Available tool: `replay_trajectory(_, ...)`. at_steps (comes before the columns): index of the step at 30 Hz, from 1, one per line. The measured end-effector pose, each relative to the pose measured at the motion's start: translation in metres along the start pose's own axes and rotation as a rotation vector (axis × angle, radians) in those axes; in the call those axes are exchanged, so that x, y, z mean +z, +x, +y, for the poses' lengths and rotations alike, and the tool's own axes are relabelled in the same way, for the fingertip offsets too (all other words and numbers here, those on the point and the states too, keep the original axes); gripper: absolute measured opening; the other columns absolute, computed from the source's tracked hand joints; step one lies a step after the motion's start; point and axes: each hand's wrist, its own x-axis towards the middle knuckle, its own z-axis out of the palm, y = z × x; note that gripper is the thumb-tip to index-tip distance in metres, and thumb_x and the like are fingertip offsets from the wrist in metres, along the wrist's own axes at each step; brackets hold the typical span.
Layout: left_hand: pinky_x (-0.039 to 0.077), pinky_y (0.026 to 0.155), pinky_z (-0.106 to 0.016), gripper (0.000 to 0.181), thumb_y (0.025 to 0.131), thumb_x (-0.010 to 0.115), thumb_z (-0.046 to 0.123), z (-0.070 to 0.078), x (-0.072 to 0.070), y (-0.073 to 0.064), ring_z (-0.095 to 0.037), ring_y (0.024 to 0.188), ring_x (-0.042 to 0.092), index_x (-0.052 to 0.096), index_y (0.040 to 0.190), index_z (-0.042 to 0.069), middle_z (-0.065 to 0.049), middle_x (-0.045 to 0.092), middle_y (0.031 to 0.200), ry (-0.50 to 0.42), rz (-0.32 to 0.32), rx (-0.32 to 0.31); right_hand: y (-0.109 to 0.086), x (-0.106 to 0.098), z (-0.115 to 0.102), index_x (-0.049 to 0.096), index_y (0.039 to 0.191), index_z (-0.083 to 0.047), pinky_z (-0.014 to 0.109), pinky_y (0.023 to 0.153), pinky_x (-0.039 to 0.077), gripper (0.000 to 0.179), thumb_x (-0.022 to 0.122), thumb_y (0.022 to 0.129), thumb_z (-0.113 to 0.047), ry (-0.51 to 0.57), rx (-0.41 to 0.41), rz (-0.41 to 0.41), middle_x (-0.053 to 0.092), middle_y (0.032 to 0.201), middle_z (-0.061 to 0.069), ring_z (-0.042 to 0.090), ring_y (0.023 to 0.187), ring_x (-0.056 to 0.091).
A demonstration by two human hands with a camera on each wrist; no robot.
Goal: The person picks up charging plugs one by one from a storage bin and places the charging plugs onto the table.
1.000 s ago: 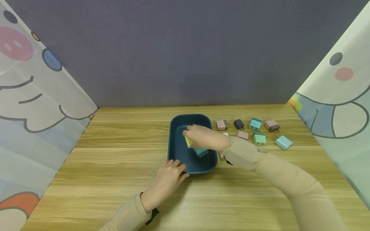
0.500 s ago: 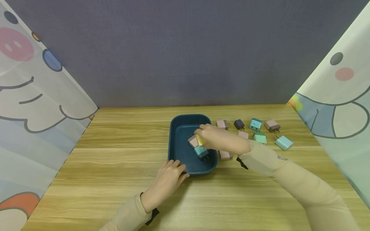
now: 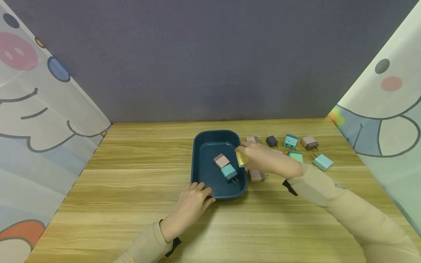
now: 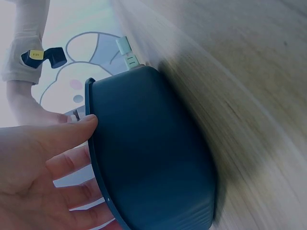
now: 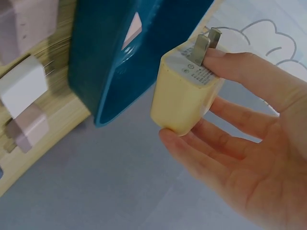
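Observation:
My left hand [image 3: 194, 201] grips the near left corner of a dark blue plastic bin [image 3: 193, 160]; in the left wrist view the thumb lies outside the bin wall [image 4: 148, 153] with fingers behind the rim. A yellow plug-in charger [image 5: 180, 93] is pinched between the thumb and fingers of my right hand [image 3: 263, 157]. It hangs over the bin's right rim, its two metal prongs [image 5: 199, 50] beside my thumb. Inside the bin lie a pink charger [image 3: 221, 161] and a teal charger [image 3: 229, 171], nearly end to end.
Right of the bin, several chargers lie on the wooden table [image 3: 138, 182]: pink [image 3: 256, 176], navy [image 3: 271, 141], teal [image 3: 291, 141], pink-brown [image 3: 309, 143], green [image 3: 295, 156], light blue [image 3: 322, 162] and white [image 5: 24, 86]. A grey wall [image 3: 210, 73] stands behind.
My right hand has moved right with the yellow charger, from over the bin's middle to its right rim. This uncovers the pink charger inside. The left hand and bin stay put.

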Motion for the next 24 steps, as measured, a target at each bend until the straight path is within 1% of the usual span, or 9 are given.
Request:
replay_trajectory(1,0.038,0.060,-0.028,0.015,0.074,0.070,0.028,0.000,0.000,0.000,-0.012,0.058,0.041,0.061,0.070,0.016,0.005,0.048,0.065,0.000,0.001,0.000,-0.002,0.001,0.002,0.054,0.111,0.007,0.028,0.069,0.048,0.046,0.071,0.070,-0.002,0.002,-0.005,0.006,0.054,0.105,0.020,0.028,0.090,0.056)
replay_trajectory(3,0.037,0.059,-0.027,0.015,0.074,0.070,0.028,0.000,0.000,0.000,-0.012,0.058,0.041,0.061,0.070,0.016,0.005,0.048,0.065,0.001,0.001,0.000,-0.005,0.002,0.007,0.054,0.110,0.008,0.027,0.065,0.048,0.045,0.071,0.069,0.000,0.000,-0.016,0.020,0.054,0.103,0.021,0.025,0.082,0.058)
replay_trajectory(5,0.036,0.059,-0.026,0.015,0.074,0.070,0.028,0.000,0.000,0.000,-0.012,0.058,0.041,0.062,0.070,0.016,0.005,0.048,0.065,0.002,-0.001,0.000,-0.008,0.003,0.011,0.054,0.111,0.008,0.026,0.061,0.047,0.045,0.070,0.069,0.001,0.002,-0.008,0.029,0.054,0.102,0.021,0.024,0.078,0.057)
replay_trajectory(8,0.038,0.060,-0.028,0.014,0.074,0.070,0.028,0.000,0.000,0.000,-0.012,0.058,0.042,0.062,0.071,0.017,0.005,0.048,0.065,0.004,-0.007,-0.004,-0.014,0.006,0.016,0.053,0.110,0.009,0.027,0.060,0.047,0.046,0.070,0.068,0.001,0.006,0.011,0.033,0.054,0.101,0.023,0.026,0.078,0.057)
replay_trajectory(11,0.040,0.062,-0.029,0.014,0.074,0.069,0.028,0.000,0.000,0.000,-0.012,0.059,0.043,0.062,0.071,0.017,0.005,0.048,0.066,0.004,-0.013,-0.006,-0.020,0.008,0.019,0.053,0.111,0.009,0.030,0.066,0.048,0.048,0.071,0.067,0.000,0.009,0.021,0.037,0.054,0.105,0.025,0.032,0.090,0.056)
replay_trajectory(14,0.040,0.062,-0.030,0.014,0.075,0.069,0.028,0.000,0.000,-0.001,-0.013,0.060,0.043,0.063,0.072,0.016,0.004,0.049,0.066,0.003,-0.016,-0.006,-0.026,0.010,0.022,0.054,0.110,0.009,0.032,0.066,0.049,0.048,0.073,0.067,0.000,0.007,0.024,0.037,0.054,0.103,0.025,0.033,0.089,0.056)
replay_trajectory(17,0.040,0.062,-0.029,0.014,0.075,0.069,0.028,0.000,0.000,-0.001,-0.013,0.060,0.043,0.062,0.072,0.016,0.004,0.049,0.066,0.001,-0.017,-0.007,-0.031,0.012,0.025,0.054,0.109,0.008,0.035,0.067,0.049,0.046,0.073,0.067,-0.001,0.009,0.044,0.025,0.055,0.101,0.025,0.034,0.087,0.056)
replay_trajectory(21,0.039,0.062,-0.029,0.014,0.075,0.069,0.028,0.000,0.000,0.000,-0.013,0.059,0.042,0.062,0.072,0.016,0.004,0.049,0.066,-0.001,-0.016,-0.005,-0.038,0.014,0.028,0.054,0.109,0.008,0.038,0.070,0.048,0.047,0.074,0.067,-0.003,0.020,0.069,0.004,0.054,0.103,0.025,0.037,0.090,0.055)
replay_trajectory(24,0.039,0.061,-0.028,0.014,0.075,0.069,0.028,0.000,0.000,0.000,-0.013,0.059,0.042,0.062,0.072,0.016,0.004,0.049,0.066,0.000,-0.016,-0.001,-0.042,0.017,0.032,0.054,0.107,0.008,0.036,0.067,0.048,0.048,0.075,0.065,-0.004,0.017,0.058,0.014,0.054,0.097,0.022,0.035,0.086,0.056)
